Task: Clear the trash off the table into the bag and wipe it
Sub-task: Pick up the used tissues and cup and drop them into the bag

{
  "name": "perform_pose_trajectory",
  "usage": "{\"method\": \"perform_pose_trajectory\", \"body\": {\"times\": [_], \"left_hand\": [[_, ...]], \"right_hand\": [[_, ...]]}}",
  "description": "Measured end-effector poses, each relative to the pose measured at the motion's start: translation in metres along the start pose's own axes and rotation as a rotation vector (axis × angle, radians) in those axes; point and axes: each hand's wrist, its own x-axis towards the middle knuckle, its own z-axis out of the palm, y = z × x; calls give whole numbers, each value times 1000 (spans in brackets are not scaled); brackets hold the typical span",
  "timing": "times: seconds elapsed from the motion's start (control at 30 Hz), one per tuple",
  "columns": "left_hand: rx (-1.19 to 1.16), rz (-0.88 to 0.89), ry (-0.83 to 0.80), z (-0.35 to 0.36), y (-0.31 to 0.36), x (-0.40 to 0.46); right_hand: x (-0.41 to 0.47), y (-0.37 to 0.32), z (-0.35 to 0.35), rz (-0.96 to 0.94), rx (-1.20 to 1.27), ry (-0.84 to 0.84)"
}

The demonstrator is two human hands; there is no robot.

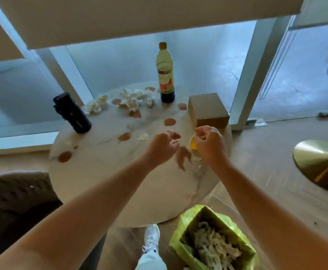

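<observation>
Here hands point(186, 142) pinch yellow wrapper point(193, 146) (blurred)

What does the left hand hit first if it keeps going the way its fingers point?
Probably nothing soon: the left hand points up-right over bare table; the brown spill lies nearest that line, then the cardboard box. Depth is unclear.

Dark flask point(72, 113), tall bottle point(165, 73), cardboard box point(208, 110); brass base point(323, 162) on floor.

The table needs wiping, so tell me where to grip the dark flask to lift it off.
Wrap a hand round the middle of the dark flask, coming from its near side. It stands upright and cylindrical near the table's left edge, nothing touching it.
</observation>
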Motion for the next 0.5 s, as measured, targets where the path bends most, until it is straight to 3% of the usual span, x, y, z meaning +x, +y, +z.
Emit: {"method": "perform_pose_trajectory", "body": {"times": [0.27, 0.5], "left_hand": [[104, -125, 167, -94, -88, 59], [108, -157, 182, -143, -166, 117]], "right_hand": [[76, -76, 69, -163, -83, -165], [149, -108, 130, -119, -235, -204]]}}
